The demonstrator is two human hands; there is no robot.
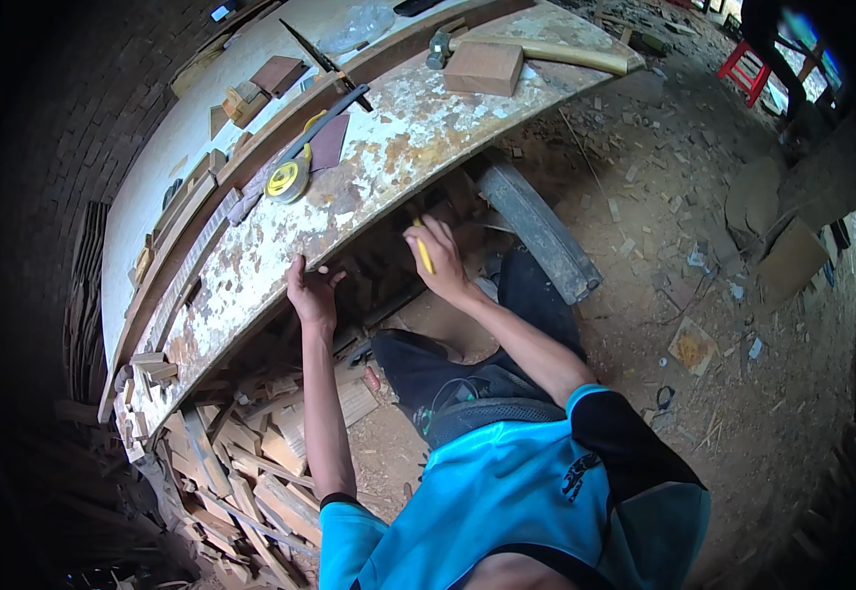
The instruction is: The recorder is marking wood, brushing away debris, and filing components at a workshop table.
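My left hand (312, 295) rests at the front edge of a paint-spattered workbench (388, 147), its thumb against the edge and its fingers apart. My right hand (440, 261) is closed around a slim yellow pencil (424, 256), just in front of the bench and over the shadowed space below it. Part of the pencil is hidden by my fingers. On the bench top, beyond my left hand, lies a yellow and black tape measure (287, 181). A piece of dark reddish sandpaper (328, 144) is beside it.
A hammer (536, 51) and a reddish wood block (484, 69) lie at the bench's far right. A dark handsaw (315, 49) leans farther back. A thick bench leg (536, 226) slants near my right forearm. Wood offcuts (261, 482) pile up at lower left.
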